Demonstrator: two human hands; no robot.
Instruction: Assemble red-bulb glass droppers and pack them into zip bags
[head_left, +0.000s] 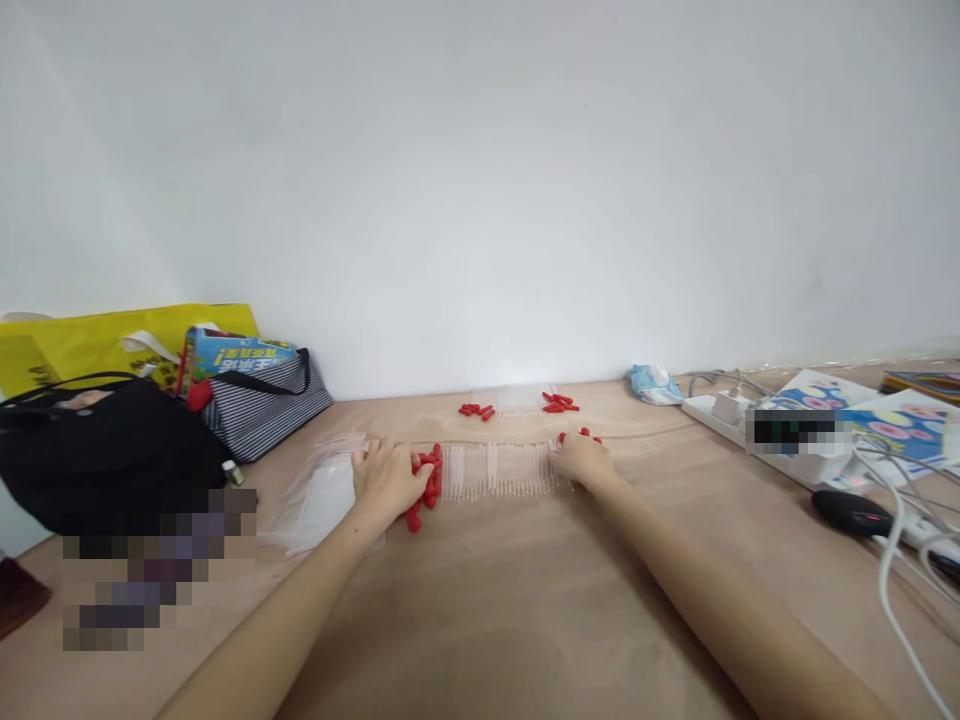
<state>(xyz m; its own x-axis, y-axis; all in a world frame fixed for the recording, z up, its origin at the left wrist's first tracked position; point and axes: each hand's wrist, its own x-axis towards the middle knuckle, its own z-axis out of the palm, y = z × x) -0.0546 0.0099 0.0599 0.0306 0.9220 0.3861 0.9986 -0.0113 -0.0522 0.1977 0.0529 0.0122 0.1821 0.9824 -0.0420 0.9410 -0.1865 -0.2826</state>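
Note:
A row of thin clear tubes (499, 470), lying side by side, spans the table between my two hands. At its left end, my left hand (390, 482) rests palm down with the thumb spread from the fingers, touching a cluster of red bulb-shaped pieces (431, 488). Under and beside that hand lies a clear plastic bag (322, 495). My right hand (585, 460) is curled at the row's right end; more red pieces (591, 436) show just beyond its knuckles. Its fingertips are hidden, so what they grip cannot be made out.
Farther back, a second group of clear tubes (519, 402) lies between small red piles (477, 410). Bags, including a black one (105, 455) and a striped one (262, 400), stand at left. A tissue pack (652, 383), power strip (709, 410) and cables occupy the right.

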